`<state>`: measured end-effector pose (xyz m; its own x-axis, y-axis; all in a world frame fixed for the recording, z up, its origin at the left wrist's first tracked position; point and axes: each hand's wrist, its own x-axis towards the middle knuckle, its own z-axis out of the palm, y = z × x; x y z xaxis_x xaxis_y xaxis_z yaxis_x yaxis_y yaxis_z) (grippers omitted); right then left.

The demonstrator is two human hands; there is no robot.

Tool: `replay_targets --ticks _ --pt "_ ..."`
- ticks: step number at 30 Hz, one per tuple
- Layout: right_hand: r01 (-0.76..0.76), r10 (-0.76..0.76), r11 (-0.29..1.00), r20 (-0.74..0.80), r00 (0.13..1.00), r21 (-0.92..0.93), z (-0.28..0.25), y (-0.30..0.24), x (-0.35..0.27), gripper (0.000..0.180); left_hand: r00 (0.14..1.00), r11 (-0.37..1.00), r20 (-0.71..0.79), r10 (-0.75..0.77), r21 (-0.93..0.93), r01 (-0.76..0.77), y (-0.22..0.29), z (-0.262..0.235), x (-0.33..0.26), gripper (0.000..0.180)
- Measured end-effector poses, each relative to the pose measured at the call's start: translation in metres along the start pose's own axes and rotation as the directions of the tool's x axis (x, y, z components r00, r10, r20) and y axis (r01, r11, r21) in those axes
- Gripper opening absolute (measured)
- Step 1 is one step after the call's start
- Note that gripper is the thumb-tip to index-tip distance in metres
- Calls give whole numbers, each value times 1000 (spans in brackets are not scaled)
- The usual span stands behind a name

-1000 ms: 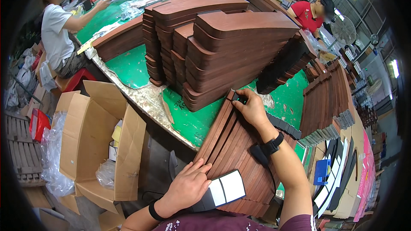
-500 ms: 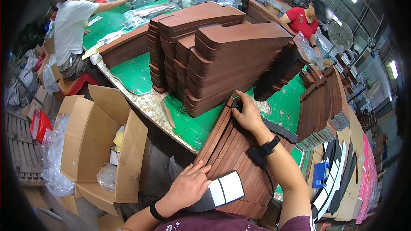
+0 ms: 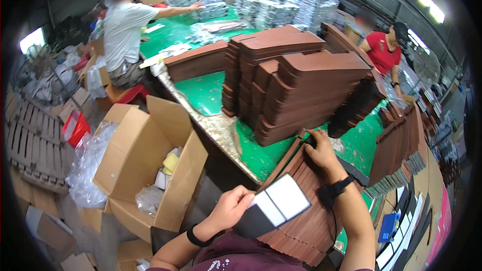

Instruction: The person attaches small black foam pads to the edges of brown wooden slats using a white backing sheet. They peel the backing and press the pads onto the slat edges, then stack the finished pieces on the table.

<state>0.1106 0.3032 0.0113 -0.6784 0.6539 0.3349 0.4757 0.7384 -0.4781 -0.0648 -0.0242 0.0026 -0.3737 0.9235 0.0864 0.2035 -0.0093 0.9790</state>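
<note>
Left hand (image 3: 232, 208) — card (image 3: 287, 196), right hand (image 3: 320, 149) — brown slats (image 3: 307, 231)

Green-topped table (image 3: 201, 93) — stacked brown boards (image 3: 311, 90), brown strips (image 3: 306, 233), silvery wrapped bundles (image 3: 268, 12)

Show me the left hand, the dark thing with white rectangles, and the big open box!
Left hand (image 3: 231, 208), head view: thumb side.
Dark thing with white rectangles (image 3: 270, 208), head view: rectangle nearer that hand.
Big open box (image 3: 150, 153), head view: inner wall.
</note>
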Motion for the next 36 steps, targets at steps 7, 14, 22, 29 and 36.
replay_targets --ticks 7,14,22,29,36 --pt "180 -180 982 -1 984 54 -57 -49 -11 43 990 941 -20 -143 -314 129 -19 -22 7 24" --pt "558 -565 825 181 805 91 -66 -198 -64 30 984 891 16 -178 -422 168 -6 -23 14 16" --pt "521 -534 844 301 790 128 -25 -205 -79 32 955 818 166 -244 -493 295 4 -15 12 28" --pt "444 -513 857 350 784 261 -27 -209 -78 25 949 799 227 -218 -517 307 -4 -10 10 16" --pt "329 -469 838 265 843 435 -49 -202 -76 23 985 986 79 -151 -66 156 9 -5 8 17"
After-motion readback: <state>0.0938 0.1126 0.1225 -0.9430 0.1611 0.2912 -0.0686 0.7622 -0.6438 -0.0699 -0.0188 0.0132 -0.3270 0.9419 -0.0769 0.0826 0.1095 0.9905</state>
